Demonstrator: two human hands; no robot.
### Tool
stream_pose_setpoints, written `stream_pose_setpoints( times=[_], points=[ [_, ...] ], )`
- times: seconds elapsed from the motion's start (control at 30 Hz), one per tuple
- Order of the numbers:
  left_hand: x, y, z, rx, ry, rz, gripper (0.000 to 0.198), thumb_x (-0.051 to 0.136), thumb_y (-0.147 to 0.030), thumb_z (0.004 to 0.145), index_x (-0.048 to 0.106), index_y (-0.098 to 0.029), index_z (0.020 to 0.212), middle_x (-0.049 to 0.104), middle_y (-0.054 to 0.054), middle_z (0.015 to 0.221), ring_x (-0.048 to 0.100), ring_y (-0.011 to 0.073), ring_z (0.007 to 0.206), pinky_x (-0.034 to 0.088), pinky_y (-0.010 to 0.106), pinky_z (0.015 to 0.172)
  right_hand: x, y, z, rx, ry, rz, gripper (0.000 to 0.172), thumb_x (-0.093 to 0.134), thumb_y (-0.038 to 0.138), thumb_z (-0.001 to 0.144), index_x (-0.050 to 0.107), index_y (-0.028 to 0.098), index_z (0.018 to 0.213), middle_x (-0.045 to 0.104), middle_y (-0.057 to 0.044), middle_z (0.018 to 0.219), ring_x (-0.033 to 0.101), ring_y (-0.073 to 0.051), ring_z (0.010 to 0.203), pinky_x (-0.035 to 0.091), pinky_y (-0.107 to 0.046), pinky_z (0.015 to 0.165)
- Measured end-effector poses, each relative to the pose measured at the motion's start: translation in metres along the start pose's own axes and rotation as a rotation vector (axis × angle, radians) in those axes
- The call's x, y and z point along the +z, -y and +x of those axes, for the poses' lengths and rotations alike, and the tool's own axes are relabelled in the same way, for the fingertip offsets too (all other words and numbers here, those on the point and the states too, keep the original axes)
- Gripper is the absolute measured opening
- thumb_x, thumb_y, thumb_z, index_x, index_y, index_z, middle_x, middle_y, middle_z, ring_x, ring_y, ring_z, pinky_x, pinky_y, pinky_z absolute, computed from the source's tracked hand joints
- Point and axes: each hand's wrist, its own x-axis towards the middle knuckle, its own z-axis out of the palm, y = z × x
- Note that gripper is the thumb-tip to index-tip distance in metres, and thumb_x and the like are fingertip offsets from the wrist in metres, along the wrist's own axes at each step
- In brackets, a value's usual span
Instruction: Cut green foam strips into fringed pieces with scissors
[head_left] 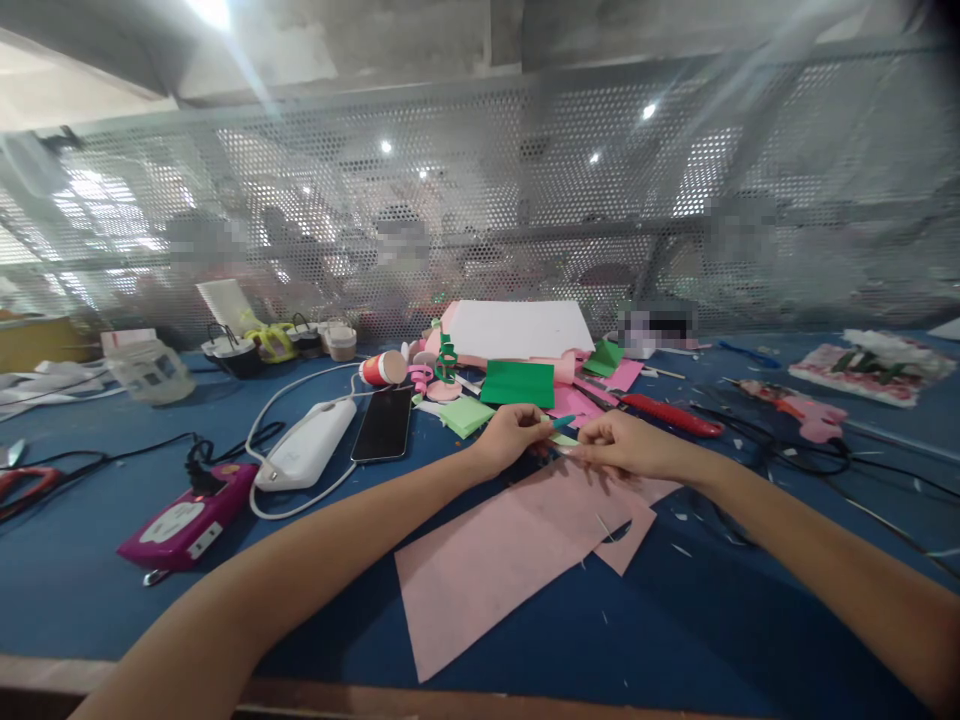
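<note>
My left hand (510,432) and my right hand (619,445) meet over the middle of the blue table (112,590). Both are closed in a pinch on a small light-green paper strip (564,436), with a thin teal tip showing between them. Directly below the hands lies a large pink paper sheet (495,565), partly cut. A light-green paper square (466,415) and a dark-green paper sheet (517,384) lie just behind my left hand.
A black phone (384,424), a white power bank (306,445) with cable and a magenta device (187,518) lie to the left. A red utility knife (671,414), black cables, pink scraps and a white sheet (517,328) sit behind. A perforated metal screen (480,200) closes the back.
</note>
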Motion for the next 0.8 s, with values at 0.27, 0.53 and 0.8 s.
stream_pose_setpoints(
  times=[0.27,0.53,0.8],
  points=[
    [0.001,-0.001,-0.001,-0.028,-0.017,-0.058,0.044,0.078,-0.04,0.053,0.05,-0.014,0.073,0.059,-0.004,0.052,0.055,0.0082,0.044,0.045,0.021,0.048,-0.003,0.004,-0.003,0.019,0.054,0.014,0.035,0.054,0.046,0.079,0.052,0.016,0.061,0.051,0.001,0.041,0.041,-0.007,0.032,0.028,-0.02,0.034],
    [0.002,-0.004,-0.003,0.029,-0.044,-0.042,0.043,0.077,-0.036,0.055,0.05,-0.014,0.079,0.058,-0.005,0.053,0.056,0.009,0.046,0.047,0.021,0.051,-0.001,0.005,-0.003,0.054,0.056,-0.003,0.038,0.056,0.051,0.076,0.052,0.016,0.062,0.056,-0.002,0.047,0.045,-0.008,0.035,0.031,-0.021,0.036],
    [0.004,-0.007,-0.012,0.222,-0.1,0.153,0.048,0.072,-0.036,0.065,0.039,-0.019,0.096,0.058,-0.006,0.059,0.058,0.0108,0.051,0.047,0.024,0.054,-0.003,0.007,-0.004,0.042,0.132,0.05,0.044,0.059,0.059,0.07,0.053,0.015,0.064,0.059,-0.005,0.055,0.053,-0.012,0.047,0.043,-0.026,0.047]
  ],
)
